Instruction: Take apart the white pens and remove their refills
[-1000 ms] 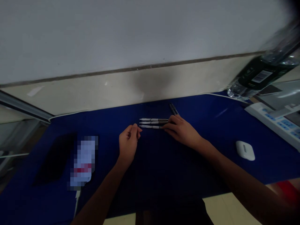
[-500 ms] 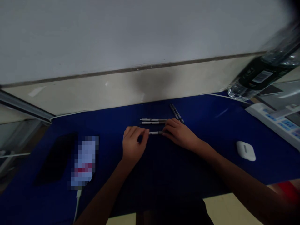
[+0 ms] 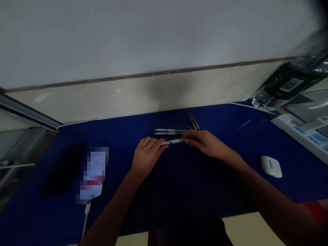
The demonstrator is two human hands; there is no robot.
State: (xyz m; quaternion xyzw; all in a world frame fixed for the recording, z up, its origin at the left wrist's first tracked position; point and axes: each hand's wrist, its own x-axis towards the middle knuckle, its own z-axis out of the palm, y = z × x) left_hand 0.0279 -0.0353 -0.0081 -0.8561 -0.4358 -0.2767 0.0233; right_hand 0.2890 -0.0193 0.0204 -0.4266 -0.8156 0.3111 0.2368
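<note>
A white and grey pen (image 3: 175,141) is held by its two ends between my hands, tilted with its right end a little higher. My left hand (image 3: 146,153) pinches the left end between thumb and fingers. The fingers of my right hand (image 3: 205,141) close on the grey right end. Just beyond, two similar white and grey pens (image 3: 167,132) lie side by side on the blue desk top (image 3: 123,131), their right ends partly behind my right hand. Two dark pens (image 3: 193,121) lie slanted farther back.
On the left are a phone (image 3: 93,171) with a white cable (image 3: 85,218) and a dark flat object (image 3: 64,171). A white earbud case (image 3: 271,166) and a white device with blue buttons (image 3: 304,131) sit right, near a bottle (image 3: 284,83). A wall (image 3: 133,97) borders the back.
The pen between my hands has tilted, its right end rising. My right hand has shifted slightly right, and my left fingers have closed further over the left end. The view has shifted slightly.
</note>
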